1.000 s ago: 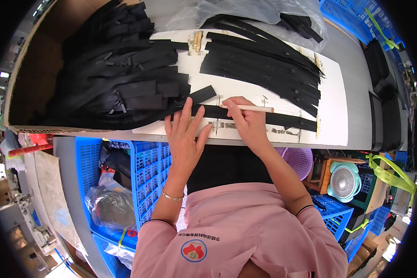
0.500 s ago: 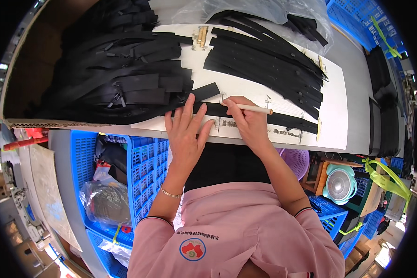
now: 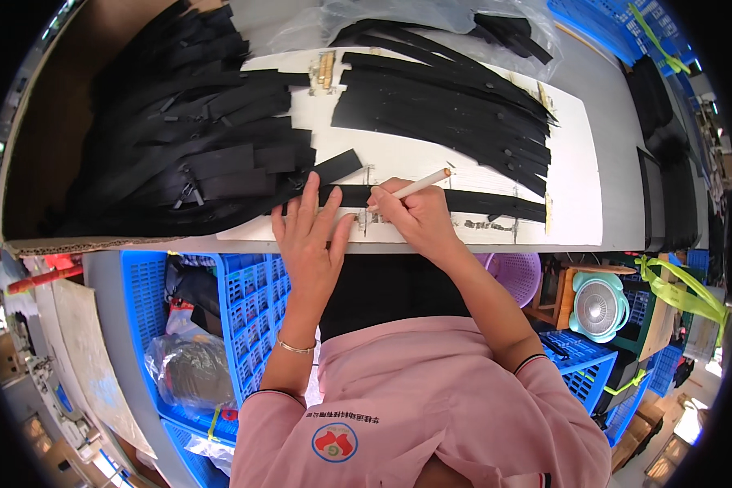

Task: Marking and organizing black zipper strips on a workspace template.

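A long black zipper strip (image 3: 484, 202) lies across the white board (image 3: 579, 183) in front of me. My left hand (image 3: 311, 236) rests flat on the strip's left part, its fingers spread. In my right hand (image 3: 421, 221) is a slim white marking pencil (image 3: 423, 182), gripped between thumb and fingers, its upper end slanting up to the right. Its lower end is by the strip's near edge, beside dark marks on the board. Left of my hands, a heap of black zippers (image 3: 244, 175) with dangling pullers spills from a cardboard box (image 3: 24, 195).
More black strips (image 3: 439, 114) lie side by side on the board's far part. Clear plastic film (image 3: 301, 32) covers the table's back. Black stacks (image 3: 667, 179) stand at the right end. Below the table are blue crates (image 3: 256, 317), a purple basket (image 3: 516, 276) and a small fan (image 3: 598, 307).
The pencil's lower end has moved from the strip's far edge to its near edge, and its upper end now points more upward. My left hand stays on the strip. The view has shifted slightly.
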### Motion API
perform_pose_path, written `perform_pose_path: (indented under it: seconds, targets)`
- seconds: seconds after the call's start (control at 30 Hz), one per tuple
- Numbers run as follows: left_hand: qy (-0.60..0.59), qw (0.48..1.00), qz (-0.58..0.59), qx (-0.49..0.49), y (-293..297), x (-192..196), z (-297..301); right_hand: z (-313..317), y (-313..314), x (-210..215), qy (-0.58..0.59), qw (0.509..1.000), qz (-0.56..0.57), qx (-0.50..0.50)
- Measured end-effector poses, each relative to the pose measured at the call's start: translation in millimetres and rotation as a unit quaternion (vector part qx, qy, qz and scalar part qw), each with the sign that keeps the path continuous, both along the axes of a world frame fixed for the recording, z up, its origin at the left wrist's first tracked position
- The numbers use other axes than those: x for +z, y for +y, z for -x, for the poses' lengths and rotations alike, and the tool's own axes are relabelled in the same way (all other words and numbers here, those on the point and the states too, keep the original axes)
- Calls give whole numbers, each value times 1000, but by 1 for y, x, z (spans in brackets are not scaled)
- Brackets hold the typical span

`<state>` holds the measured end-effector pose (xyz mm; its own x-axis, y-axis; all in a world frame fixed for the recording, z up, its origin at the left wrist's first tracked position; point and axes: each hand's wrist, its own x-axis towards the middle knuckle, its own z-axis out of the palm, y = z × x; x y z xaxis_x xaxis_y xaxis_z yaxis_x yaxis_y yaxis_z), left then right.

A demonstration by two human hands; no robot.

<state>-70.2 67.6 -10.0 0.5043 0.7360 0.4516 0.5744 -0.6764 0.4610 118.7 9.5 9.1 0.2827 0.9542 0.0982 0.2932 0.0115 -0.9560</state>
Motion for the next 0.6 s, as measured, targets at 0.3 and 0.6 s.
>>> perform_pose_path:
  seconds: [0.3,0.6]
  targets:
    - [11,999,-30,-13,2,0,2,-56,-51,12,10,980,-45,-195]
    - [1,1000,-6,-25,-16,23,0,-63,-55,5,3,978,0,-210]
